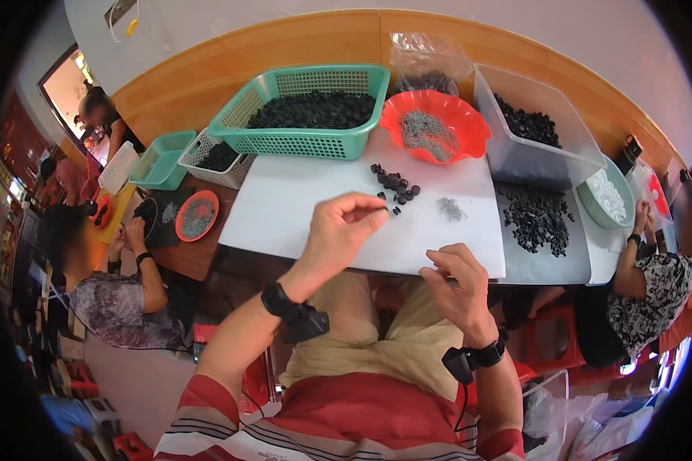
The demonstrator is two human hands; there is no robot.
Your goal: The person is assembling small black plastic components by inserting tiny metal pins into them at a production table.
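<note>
My left hand (338,230) hovers over the white board (284,207), thumb and fingers pinched together; whether a small part sits between them is unclear. A small heap of black ring-shaped parts (394,186) lies just beyond its fingertips. My right hand (457,280) is at the board's near edge, fingers curled together, with nothing clearly visible in it. A little clump of thin grey metal springs (451,207) lies on the board between the two hands, further back.
Behind the board stand a green basket (307,138) of black parts, a red bowl (469,131) of grey springs and a clear bin (530,154) of black parts. More black parts (538,223) lie on the right. Other people sit left and right.
</note>
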